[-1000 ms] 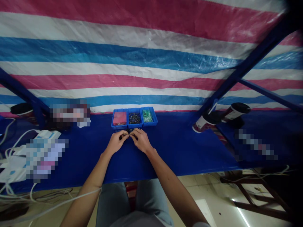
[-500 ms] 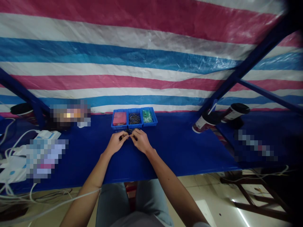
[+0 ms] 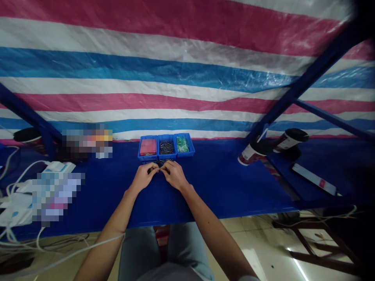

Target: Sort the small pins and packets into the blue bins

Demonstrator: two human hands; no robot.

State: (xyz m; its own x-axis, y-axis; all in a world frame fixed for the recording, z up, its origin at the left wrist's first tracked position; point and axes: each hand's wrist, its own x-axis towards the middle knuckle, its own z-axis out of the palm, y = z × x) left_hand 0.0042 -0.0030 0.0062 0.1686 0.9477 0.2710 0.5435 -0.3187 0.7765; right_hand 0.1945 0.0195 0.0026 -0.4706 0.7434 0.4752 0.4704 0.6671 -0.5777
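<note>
My left hand [image 3: 145, 174] and my right hand [image 3: 174, 173] meet fingertip to fingertip over the blue table [image 3: 222, 183]. Both are closed in a pinch; whatever lies between the fingers is too small and hidden to name. Just beyond the fingertips is a small heap of dark screws [image 3: 161, 161], partly covered by my right hand. Behind it stand three joined blue bins: the left bin holds pink-red flat pieces [image 3: 148, 146], the middle one a pile of dark screws [image 3: 166, 147], and the right one small green and clear pieces [image 3: 183, 144].
White power strips and cables [image 3: 17, 203] lie at the left, near a blurred patch. A dark-lidded cup [image 3: 252, 152] and another cup [image 3: 290, 139] stand at the right. A phone [image 3: 315, 178] lies beyond them. Blue metal posts [image 3: 272, 105] frame the striped sheet [image 3: 175, 86].
My hands stay almost in place, fingertips still together. The bins and the screws beside them look unmoved.
</note>
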